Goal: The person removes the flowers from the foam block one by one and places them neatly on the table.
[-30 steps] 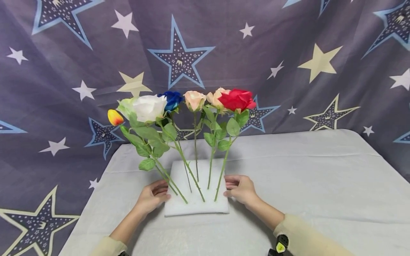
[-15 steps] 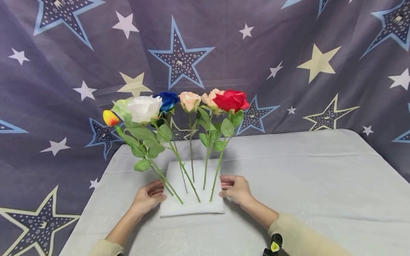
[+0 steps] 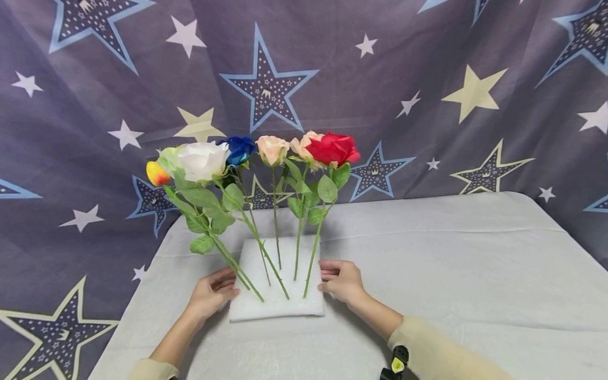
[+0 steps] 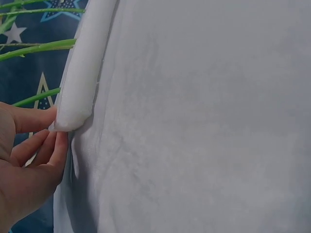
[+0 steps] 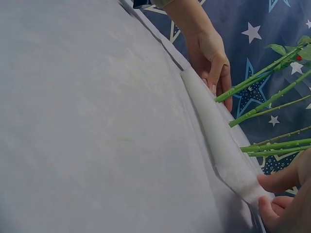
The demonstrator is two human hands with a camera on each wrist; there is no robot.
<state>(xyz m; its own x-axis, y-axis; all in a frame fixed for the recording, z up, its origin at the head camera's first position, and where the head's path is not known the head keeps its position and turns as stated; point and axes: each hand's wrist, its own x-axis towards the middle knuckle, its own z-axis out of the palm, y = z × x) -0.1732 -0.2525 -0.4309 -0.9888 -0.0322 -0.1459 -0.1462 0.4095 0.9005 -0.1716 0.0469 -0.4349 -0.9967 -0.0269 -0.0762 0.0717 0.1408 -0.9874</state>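
A white foam block [image 3: 285, 310] lies on the table with several artificial flowers stuck upright or leaning in it. My left hand [image 3: 211, 296] holds the block's left edge, its thumb on top in the left wrist view. On the opposite edge, my right hand [image 3: 345, 285] grips the foam between thumb and fingers. The stems carry a red rose [image 3: 334, 149], a white rose [image 3: 204, 161], a blue rose [image 3: 239, 150], two peach roses [image 3: 273, 150], a pale green flower [image 3: 168, 159] and a yellow-orange tulip [image 3: 157, 173]. Leaves hide parts of some stems.
A pale grey cloth [image 3: 451, 264] covers the table. Behind it hangs a dark purple curtain [image 3: 332, 95] printed with stars. Flower heads on the left lean out past the block, in front of the curtain.
Both hands have slid the foam block to the left across the table. The flowers moved along with it, still standing in the foam.
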